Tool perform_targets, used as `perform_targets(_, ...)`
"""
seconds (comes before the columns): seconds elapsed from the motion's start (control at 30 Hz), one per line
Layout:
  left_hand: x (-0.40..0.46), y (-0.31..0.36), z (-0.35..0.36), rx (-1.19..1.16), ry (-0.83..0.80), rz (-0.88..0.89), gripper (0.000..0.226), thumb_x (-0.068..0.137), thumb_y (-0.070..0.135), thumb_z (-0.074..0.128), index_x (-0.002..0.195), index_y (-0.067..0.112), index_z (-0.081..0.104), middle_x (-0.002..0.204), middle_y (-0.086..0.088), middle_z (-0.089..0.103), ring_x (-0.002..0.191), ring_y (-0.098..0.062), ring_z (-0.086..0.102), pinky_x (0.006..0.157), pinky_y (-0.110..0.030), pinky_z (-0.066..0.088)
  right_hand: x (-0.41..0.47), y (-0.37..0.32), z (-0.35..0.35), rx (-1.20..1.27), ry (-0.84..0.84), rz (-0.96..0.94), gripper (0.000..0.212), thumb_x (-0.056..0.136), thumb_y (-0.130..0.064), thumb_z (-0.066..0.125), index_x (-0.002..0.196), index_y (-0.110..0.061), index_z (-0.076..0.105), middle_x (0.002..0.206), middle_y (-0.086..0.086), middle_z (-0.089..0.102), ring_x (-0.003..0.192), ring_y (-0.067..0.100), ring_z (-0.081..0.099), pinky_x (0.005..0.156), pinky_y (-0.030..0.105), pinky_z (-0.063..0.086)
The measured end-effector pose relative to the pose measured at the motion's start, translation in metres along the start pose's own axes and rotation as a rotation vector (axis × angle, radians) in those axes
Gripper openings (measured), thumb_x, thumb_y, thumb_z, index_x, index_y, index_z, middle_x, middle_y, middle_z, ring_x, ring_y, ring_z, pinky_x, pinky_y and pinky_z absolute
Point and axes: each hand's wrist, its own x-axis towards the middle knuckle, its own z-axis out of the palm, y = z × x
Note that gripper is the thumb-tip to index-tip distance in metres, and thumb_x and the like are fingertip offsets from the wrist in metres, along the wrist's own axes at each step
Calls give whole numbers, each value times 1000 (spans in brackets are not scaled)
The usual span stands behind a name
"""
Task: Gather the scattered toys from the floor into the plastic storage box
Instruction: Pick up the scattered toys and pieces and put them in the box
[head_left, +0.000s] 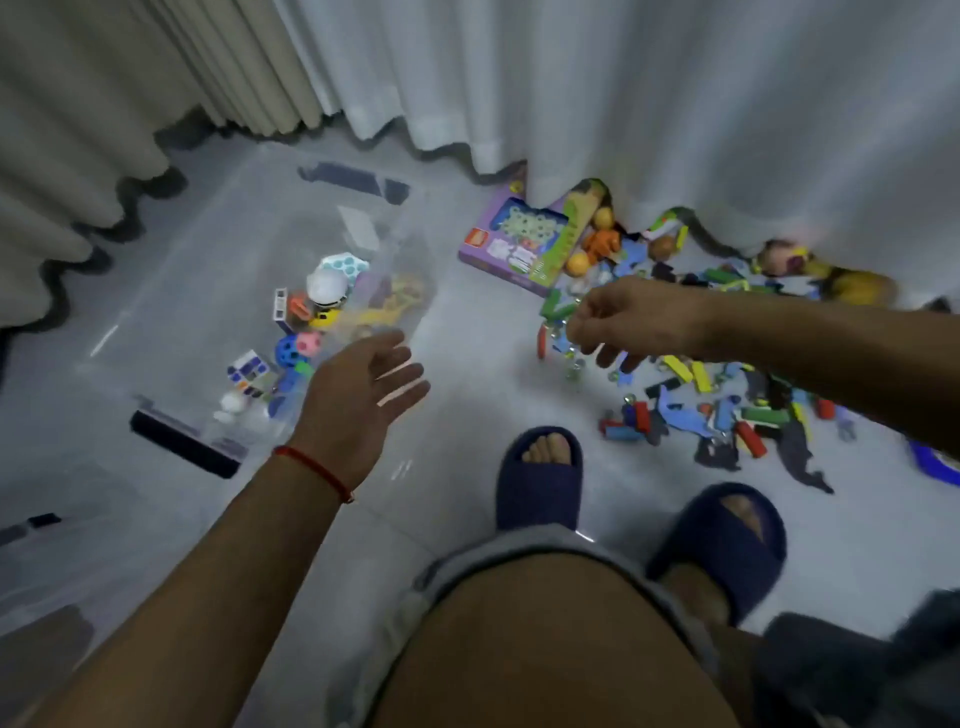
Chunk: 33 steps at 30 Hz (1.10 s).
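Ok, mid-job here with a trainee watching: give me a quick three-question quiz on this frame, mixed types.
1. True or false: the left hand is gripping a toy.
2. Multiple choice: where does the purple toy box lie? A) inside the storage box B) on the floor by the white curtain C) under the slipper
3. Fill in: the right hand hangs over the scattered ____ on the floor.

Key
1. False: its fingers are spread and hold nothing, near the clear plastic storage box.
2. B, next to the toy pile.
3. Toys. Its fingers curl downward; motion blur hides whether they pinch anything.
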Motion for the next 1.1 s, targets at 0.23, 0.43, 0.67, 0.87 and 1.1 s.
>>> perform_targets(0.23,31,-130,117,776,-363,47,23,86,5,61,102,19,69,104,-6,69,92,-29,68,81,-41,60,-37,228,30,-345,200,350,25,90,-31,65,110,-15,67,110,10,67,98,31,61,76,35,49)
perform_targets(0.43,82,-210,166,1411,-587,523,33,83,16,68,114,11,59,111,-11,57,101,-24,54,84,-28,43,-19,277,95,-417,359,213,34,84,-28,64,116,-16,59,112,9,56,104,32,54,81,41,49)
perform_targets(0.67,113,-250,182,1573,-552,812,67,72,30,81,126,8,47,120,-18,44,102,-30,46,86,-38,48,41,262,99,-630,454,-100,70,83,-54,64,142,-22,44,139,10,47,121,32,46,91,46,43)
perform_targets(0.87,135,-240,188,1419,-606,702,49,78,26,78,116,6,55,106,-9,51,89,-14,42,73,-16,27,72,262,97,-637,404,-232,64,83,-44,70,136,-15,50,130,10,52,107,29,51,81,43,48)
perform_targets(1.1,148,-230,192,1535,-560,706,39,84,36,71,111,11,61,101,-10,62,90,-23,56,69,-17,26,88,251,93,-527,353,-300,42,91,-15,59,132,-7,53,112,18,56,96,34,53,75,44,46)
